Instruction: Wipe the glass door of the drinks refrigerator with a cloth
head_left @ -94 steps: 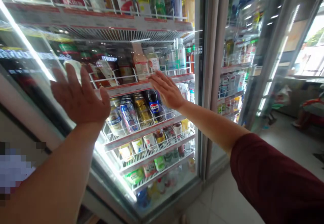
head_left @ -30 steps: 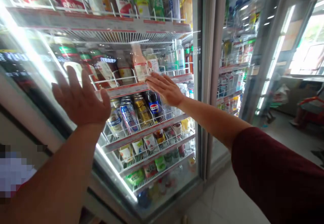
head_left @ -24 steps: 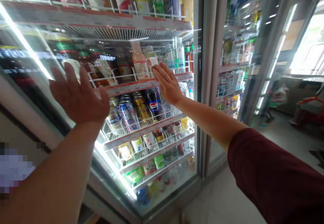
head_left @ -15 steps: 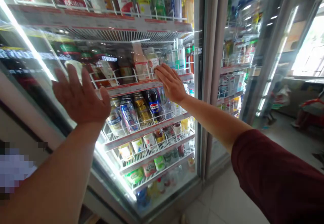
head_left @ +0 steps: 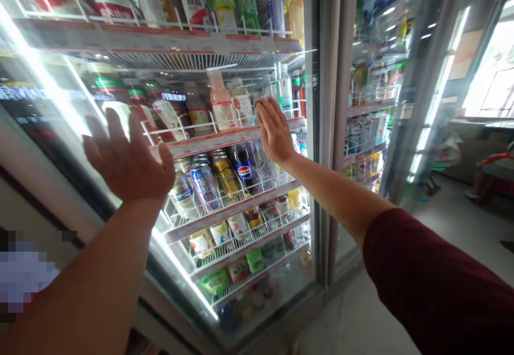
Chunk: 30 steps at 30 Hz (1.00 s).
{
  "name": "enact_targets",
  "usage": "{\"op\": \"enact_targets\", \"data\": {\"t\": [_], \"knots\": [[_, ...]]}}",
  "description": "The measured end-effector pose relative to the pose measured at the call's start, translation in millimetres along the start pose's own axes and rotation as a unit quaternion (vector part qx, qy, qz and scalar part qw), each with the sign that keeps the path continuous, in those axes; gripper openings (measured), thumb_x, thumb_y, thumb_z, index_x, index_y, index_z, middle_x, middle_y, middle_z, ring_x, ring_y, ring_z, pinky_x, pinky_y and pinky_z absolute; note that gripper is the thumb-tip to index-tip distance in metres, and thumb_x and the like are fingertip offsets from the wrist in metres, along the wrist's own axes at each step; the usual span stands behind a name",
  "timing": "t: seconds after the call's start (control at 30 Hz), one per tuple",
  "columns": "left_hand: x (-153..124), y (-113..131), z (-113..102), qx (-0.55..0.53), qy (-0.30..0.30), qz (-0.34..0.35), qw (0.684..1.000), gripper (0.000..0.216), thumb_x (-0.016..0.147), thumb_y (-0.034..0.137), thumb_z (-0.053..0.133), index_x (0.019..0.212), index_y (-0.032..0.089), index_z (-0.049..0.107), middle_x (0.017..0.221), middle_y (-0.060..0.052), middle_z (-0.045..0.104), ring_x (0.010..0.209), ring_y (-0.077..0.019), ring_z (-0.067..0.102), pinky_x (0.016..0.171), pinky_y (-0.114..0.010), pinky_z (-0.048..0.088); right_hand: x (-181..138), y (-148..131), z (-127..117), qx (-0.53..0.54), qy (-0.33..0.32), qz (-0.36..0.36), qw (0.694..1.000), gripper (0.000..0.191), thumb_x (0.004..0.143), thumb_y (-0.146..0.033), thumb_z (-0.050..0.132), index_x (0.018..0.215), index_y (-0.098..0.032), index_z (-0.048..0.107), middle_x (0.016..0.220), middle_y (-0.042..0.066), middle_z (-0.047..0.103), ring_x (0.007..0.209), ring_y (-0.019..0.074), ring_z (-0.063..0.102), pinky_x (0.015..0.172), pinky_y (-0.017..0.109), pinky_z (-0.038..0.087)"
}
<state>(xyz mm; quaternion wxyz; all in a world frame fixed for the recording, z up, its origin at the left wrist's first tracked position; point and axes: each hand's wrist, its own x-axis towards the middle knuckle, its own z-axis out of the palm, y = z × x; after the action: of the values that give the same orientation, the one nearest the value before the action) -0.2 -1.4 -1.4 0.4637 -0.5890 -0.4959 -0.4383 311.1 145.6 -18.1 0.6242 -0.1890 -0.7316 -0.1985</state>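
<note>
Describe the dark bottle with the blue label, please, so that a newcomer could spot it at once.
In the lit cooler, find the pink bottle near the right hand. On the shelf directly below, the dark bottle stands just right of the gold cans. Its blue label with a round red-and-white emblem sets it apart.

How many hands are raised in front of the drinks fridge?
2: the left hand, left of the pink bottle, and the right hand, right of it. Neither is hidden.
</note>
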Motion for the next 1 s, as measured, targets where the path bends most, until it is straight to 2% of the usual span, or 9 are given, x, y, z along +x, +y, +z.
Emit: {"op": "enact_targets", "data": {"t": [0.13, 0.2, 0.37, 0.43, 0.63, 0.7, 0.87, 0.93, 1.0], "knots": [[0.9, 3.4, -3.5, -0.008, -0.013, -0.02, 1.0, 0.085, 0.1, 0.052, 0.053, 0.174, 0.025, 0.021, 0.184, -0.011, 0.013, 0.171, -0.0352, -0.001, 0.136, -0.071, 0.001, -23.5, -25.0, 5.2, -0.018, -0.121, -0.129, 0.984, 0.065, 0.109, -0.017, 0.031, 0.172, -0.035, 0.03, 0.172, -0.003, 0.049, 0.169, 0.0157, 0.025, 0.141, 0.045, 0.022], [0.4, 3.6, -3.4, -0.003, -0.008, -0.017, 1.0, 0.085, 0.101, 0.052, 0.053, 0.174, 0.025, 0.02, 0.184, -0.011, 0.013, 0.171, -0.0349, 0.0, 0.136, -0.071, 0.003, -23.3, -28.4, 6.7, -0.024, -0.135, -0.154, 0.979, 0.065, 0.109, -0.016, 0.032, 0.171, -0.036, 0.032, 0.171, -0.005, 0.05, 0.167, 0.0138, 0.028, 0.141, 0.044, 0.022], [-0.9, 1.7, -0.5, -0.01, 0.0, -0.007, 1.0, 0.083, 0.103, 0.051, 0.05, 0.174, 0.023, 0.02, 0.184, -0.012, 0.013, 0.171, -0.0357, -0.001, 0.135, -0.071, 0.0, 21.1, -12.3, 14.7, -0.04, -0.021, -0.017, 0.999, 0.066, 0.109, -0.015, 0.024, 0.174, -0.028, 0.027, 0.176, 0.001, 0.042, 0.171, 0.0206, 0.019, 0.142, 0.053, 0.017], [-0.8, 1.7, 0.2, -0.016, 0.007, -0.007, 1.0, 0.082, 0.102, 0.051, 0.05, 0.174, 0.024, 0.02, 0.184, -0.011, 0.013, 0.171, -0.0361, -0.001, 0.135, -0.071, 0.0, 33.4, -17.3, 18.9, -0.054, -0.007, 0.001, 0.999, 0.067, 0.108, -0.014, 0.022, 0.173, -0.024, 0.03, 0.177, 0.002, 0.041, 0.171, 0.0207, 0.015, 0.142, 0.051, 0.016], [-1.3, 0.3, 1.4, 0.013, 0.017, 0.015, 1.0, 0.083, 0.102, 0.047, 0.05, 0.175, 0.023, 0.019, 0.183, -0.011, 0.015, 0.171, -0.0347, 0.001, 0.135, -0.07, 0.005, 25.0, -63.2, 16.9, -0.111, -0.143, -0.114, 0.977, 0.073, 0.104, -0.011, 0.029, 0.173, -0.032, 0.026, 0.177, -0.005, 0.041, 0.17, 0.0152, 0.016, 0.141, 0.045, 0.013], [-1.4, -0.2, 1.0, 0.013, 0.019, 0.013, 1.0, 0.082, 0.103, 0.048, 0.049, 0.175, 0.024, 0.019, 0.183, -0.011, 0.015, 0.171, -0.0352, 0.002, 0.135, -0.071, 0.006, 32.4, -62.3, 14.6, -0.113, -0.143, -0.116, 0.976, 0.071, 0.104, -0.012, 0.029, 0.172, -0.031, 0.029, 0.177, -0.005, 0.042, 0.17, 0.0151, 0.018, 0.141, 0.044, 0.013], [-0.1, 0.5, -2.3, 0.003, -0.009, 0.0, 1.0, 0.085, 0.102, 0.051, 0.051, 0.175, 0.029, 0.015, 0.184, -0.009, 0.011, 0.171, -0.0354, -0.002, 0.135, -0.071, 0.002, 68.2, -45.7, 20.2, -0.116, -0.065, -0.04, 0.99, 0.067, 0.106, -0.017, 0.026, 0.173, -0.021, 0.027, 0.18, 0.003, 0.035, 0.171, 0.0222, 0.012, 0.14, 0.051, 0.013], [0.0, 0.6, -2.6, -0.002, -0.011, -0.005, 1.0, 0.085, 0.102, 0.051, 0.051, 0.175, 0.028, 0.016, 0.184, -0.009, 0.011, 0.171, -0.0351, -0.003, 0.136, -0.07, 0.001, 67.4, -52.9, 22.9, -0.125, -0.073, -0.05, 0.988, 0.068, 0.106, -0.018, 0.027, 0.174, -0.022, 0.025, 0.18, 0.002, 0.034, 0.171, 0.0236, 0.011, 0.14, 0.053, 0.012], [-0.4, 0.0, -1.7, 0.006, -0.004, 0.003, 1.0, 0.084, 0.103, 0.049, 0.051, 0.175, 0.027, 0.016, 0.184, -0.01, 0.011, 0.171, -0.035, -0.002, 0.136, -0.069, 0.002, 56.3, -66.9, 22.7, -0.137, -0.122, -0.105, 0.977, 0.068, 0.105, -0.017, 0.027, 0.173, -0.025, 0.027, 0.18, -0.001, 0.035, 0.171, 0.0214, 0.012, 0.14, 0.051, 0.011]]}}
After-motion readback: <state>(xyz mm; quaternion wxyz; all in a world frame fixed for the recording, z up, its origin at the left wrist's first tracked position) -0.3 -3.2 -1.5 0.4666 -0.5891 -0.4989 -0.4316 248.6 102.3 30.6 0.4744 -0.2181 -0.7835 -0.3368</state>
